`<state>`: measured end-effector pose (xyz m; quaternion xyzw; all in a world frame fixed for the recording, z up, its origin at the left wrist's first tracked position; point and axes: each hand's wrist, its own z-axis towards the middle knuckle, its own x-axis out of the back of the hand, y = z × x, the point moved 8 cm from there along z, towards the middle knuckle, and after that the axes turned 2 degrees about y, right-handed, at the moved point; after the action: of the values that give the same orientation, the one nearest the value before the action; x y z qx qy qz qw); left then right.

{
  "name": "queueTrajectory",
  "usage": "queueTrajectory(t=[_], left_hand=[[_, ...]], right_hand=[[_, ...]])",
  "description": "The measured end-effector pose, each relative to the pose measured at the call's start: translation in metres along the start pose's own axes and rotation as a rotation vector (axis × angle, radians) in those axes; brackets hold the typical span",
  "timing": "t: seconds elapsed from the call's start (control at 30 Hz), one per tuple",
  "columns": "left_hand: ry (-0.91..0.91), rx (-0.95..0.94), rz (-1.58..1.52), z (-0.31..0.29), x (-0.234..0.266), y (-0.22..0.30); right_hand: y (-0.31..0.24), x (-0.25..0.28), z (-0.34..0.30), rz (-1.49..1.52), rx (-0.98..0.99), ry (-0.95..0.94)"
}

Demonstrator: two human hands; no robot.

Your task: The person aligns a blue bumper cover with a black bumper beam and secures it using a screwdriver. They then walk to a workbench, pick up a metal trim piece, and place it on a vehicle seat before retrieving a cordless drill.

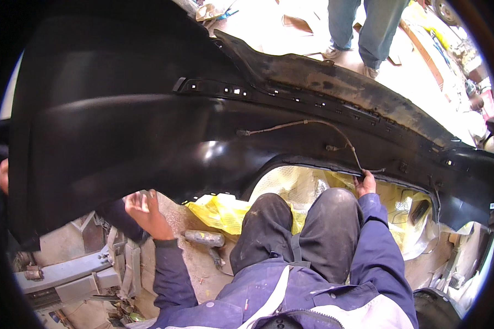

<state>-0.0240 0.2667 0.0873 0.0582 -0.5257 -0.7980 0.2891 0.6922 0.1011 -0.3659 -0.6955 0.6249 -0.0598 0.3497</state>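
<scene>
A large black car bumper cover (148, 131) lies across the view above my knees. A thin wiring harness (324, 126) with small connectors curves over its face. At the curved cutout's lower edge, my right hand (366, 184) grips the bumper cover beside the harness's end. My left hand (150, 215) is raised at the lower left edge, its fingers apart and partly washed out by light; I see nothing held in it. Another person's hand (3, 176) is at the cover's far left side.
A dirty dark trim panel (335, 82) runs along the cover's far side. A person in jeans (379, 33) stands beyond it. Yellow plastic wrap (219, 213) lies under the cover. On the floor by my left arm are a cylindrical tool (204, 238) and grey metal parts (71, 274).
</scene>
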Motion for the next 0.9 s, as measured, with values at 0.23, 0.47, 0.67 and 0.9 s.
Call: queueTrajectory(t=[0.23,0.47,0.67,0.9], left_hand=[[-0.039,0.208,-0.258,0.061,-0.033,-0.035],[-0.135,0.144,-0.065,0.045,-0.033,-0.018],[-0.183,0.090,-0.008,0.011,-0.012,0.011],[-0.162,0.215,-0.048,0.001,-0.002,0.002]], right_hand=[[-0.013,0.055,-0.023,-0.020,-0.023,0.172],[-0.035,0.047,-0.051,-0.450,-0.149,0.058],[-0.123,-0.099,-0.145,-1.714,0.688,-0.032],[-0.108,-0.467,-0.289,-1.163,1.297,-0.815]])
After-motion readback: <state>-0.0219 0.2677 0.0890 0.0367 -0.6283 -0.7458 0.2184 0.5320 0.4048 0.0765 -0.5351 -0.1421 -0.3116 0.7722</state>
